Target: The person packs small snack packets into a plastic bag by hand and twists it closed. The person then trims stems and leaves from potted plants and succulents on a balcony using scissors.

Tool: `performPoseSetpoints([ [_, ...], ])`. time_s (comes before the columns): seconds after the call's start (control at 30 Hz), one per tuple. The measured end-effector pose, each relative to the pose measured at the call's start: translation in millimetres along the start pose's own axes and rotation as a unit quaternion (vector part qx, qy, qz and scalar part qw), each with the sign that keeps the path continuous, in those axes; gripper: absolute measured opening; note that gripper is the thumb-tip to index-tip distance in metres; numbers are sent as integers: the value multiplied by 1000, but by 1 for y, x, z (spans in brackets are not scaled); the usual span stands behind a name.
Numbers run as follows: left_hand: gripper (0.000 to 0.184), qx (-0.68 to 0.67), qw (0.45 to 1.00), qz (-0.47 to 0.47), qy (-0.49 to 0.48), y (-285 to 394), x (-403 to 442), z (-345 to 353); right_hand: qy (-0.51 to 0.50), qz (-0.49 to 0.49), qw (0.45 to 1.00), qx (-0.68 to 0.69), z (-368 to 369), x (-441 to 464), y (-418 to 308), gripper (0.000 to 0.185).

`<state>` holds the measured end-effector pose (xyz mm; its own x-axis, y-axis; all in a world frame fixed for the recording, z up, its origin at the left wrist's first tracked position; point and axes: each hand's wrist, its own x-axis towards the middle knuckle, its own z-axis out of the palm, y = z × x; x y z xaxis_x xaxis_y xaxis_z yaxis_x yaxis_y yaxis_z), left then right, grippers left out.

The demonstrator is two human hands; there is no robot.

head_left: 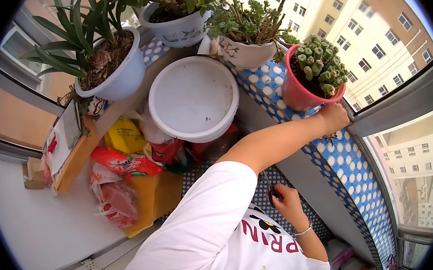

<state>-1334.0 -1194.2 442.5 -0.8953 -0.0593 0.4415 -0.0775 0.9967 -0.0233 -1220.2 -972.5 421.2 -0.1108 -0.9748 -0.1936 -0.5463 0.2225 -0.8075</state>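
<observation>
My left hand (335,118) reaches across to the pinkish-red pot (296,87), its fingers curled against the pot's lower right side, partly hidden. A clustered succulent (319,63) with thick green leaves grows in this pot, which rests on the blue and white tiled ledge (346,163). Lower down, near my chest, my right hand (285,201) is closed around black-handled scissors (272,193), whose thin blades point upward in the view.
A white round basin (193,99) sits in the corner. Three more potted plants stand along the ledge, in a pale blue pot (117,74), a bluish-white pot (179,31) and a cream pot (251,52). Plastic bags (114,195) lie on a yellow box (153,197). Windows line the right.
</observation>
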Motion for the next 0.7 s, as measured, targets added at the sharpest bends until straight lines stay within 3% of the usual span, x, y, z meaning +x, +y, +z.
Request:
performPoseSetpoints([
  [0.03, 11, 21, 996, 9, 87, -1, 0, 9, -9, 0, 1000, 16, 1, 0, 3, 19],
  [0.13, 11, -16, 996, -8, 84, 2, -3, 0, -16, 7, 1000, 9, 2, 3, -1, 19],
  [0.17, 11, -33, 999, 12, -26, 1, -2, -10, -18, 8, 1000, 7, 3, 4, -2, 19],
  [0.27, 16, 56, 996, 15, 70, 4, -16, -25, -19, 13, 1000, -9, 5, 8, -6, 17],
  [0.33, 27, -22, 995, 8, 102, 13, -25, -26, -28, -2, 999, -30, 10, 16, -9, 15],
  [0.37, 21, -7, 993, 56, 108, 15, -31, -31, -26, -7, 999, -17, 15, 23, -14, 11],
  [0.4, 18, -21, 991, 100, 84, 13, -50, -69, -28, -11, 1000, -5, 18, 26, -20, 8],
  [0.47, 16, -52, 983, 120, 128, 14, -95, -131, -32, -30, 999, 1, 27, 37, -25, 7],
  [0.53, 18, -114, 969, 99, 197, 8, -151, -170, -24, -59, 998, -11, 35, 51, -32, 6],
  [0.57, 19, -111, 963, 61, 238, 0, -184, -191, -2, -68, 994, 89, 47, 56, -39, 3],
  [0.6, 20, -111, 953, 25, 280, -11, -221, -214, -26, -68, 995, 73, 51, 64, -48, 3],
  [0.7, 26, -55, 955, -187, 223, -55, -344, -274, -84, -78, 993, 23, 62, 95, -93, 5],
])
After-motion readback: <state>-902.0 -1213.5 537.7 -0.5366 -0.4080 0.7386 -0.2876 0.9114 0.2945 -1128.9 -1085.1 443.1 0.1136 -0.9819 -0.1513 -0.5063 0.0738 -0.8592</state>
